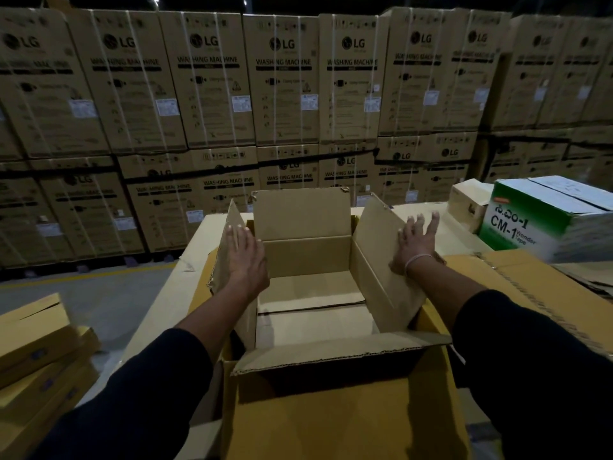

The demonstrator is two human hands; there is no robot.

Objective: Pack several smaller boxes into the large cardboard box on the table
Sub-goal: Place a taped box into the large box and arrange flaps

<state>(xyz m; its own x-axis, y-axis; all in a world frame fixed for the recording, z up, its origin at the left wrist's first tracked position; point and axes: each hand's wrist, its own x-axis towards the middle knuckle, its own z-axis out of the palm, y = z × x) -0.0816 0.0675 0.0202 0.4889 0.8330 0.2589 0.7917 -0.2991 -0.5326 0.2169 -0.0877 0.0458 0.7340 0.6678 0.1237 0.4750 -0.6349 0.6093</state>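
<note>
Centrally, on the cardboard-covered table (517, 280), stands the large box (308, 293), open at the top with all four flaps raised. Its floor shows bare cardboard, with a seam running across it; nothing lies inside. The far flap (302, 214) stands upright, and the near flap (338, 355) leans toward the camera.

The left hand (247, 257) lies flat, fingers spread, against the inner face of the left flap (229, 247), pressing on it and holding nothing. The right hand (416, 247) is likewise spread wide, palm laid on the right flap (378, 254), which tilts outward; a pale band circles that wrist. Both arms wear dark sleeves.

On the right of the table, well apart from the box, sits a green and white carton (544, 220) printed "CM-1 Wonder Tape", and just beside it to the left a small pale box (469, 204). Off the table's left edge, low down, lies a stack of flat yellow boxes (39, 353).

Behind the table rises a wall of stacked brown cartons (212, 78) marked "LG Washing Machine", strapped with white bands, over a grey floor (99, 293) with a yellow line.
</note>
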